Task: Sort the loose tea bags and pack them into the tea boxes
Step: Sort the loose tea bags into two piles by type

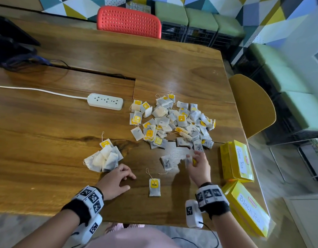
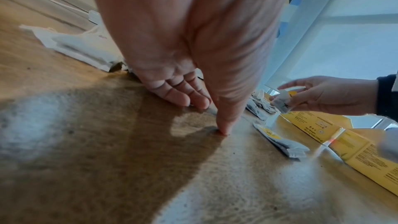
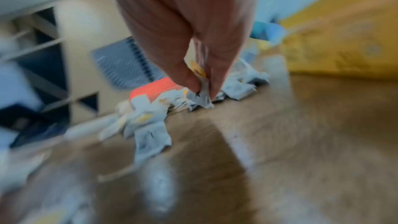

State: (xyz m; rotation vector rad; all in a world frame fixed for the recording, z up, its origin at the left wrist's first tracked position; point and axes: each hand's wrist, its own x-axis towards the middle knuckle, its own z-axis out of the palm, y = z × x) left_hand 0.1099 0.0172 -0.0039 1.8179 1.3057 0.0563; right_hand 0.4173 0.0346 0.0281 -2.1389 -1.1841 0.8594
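Note:
A big heap of loose tea bags [image 1: 172, 122] lies mid-table, and a smaller sorted pile [image 1: 104, 158] sits to its left. My right hand [image 1: 195, 163] pinches one tea bag [image 3: 201, 89] with a yellow tag between thumb and fingers, just above the table near the heap's front edge. My left hand [image 1: 118, 179] rests open on the wood, fingertips [image 2: 185, 100] down, beside the small pile. A single tea bag [image 1: 154, 187] marked TEA lies between my hands, another [image 1: 166, 162] just beyond it. Two yellow boxes stand at the right: Green Tea [image 1: 236, 160] and Black Tea [image 1: 247, 208].
A white power strip [image 1: 105, 101] with its cable lies left of the heap. A dark bag [image 1: 9, 43] sits at the far left corner. A red chair [image 1: 129, 21] and a yellow chair [image 1: 253, 104] stand at the table's edges.

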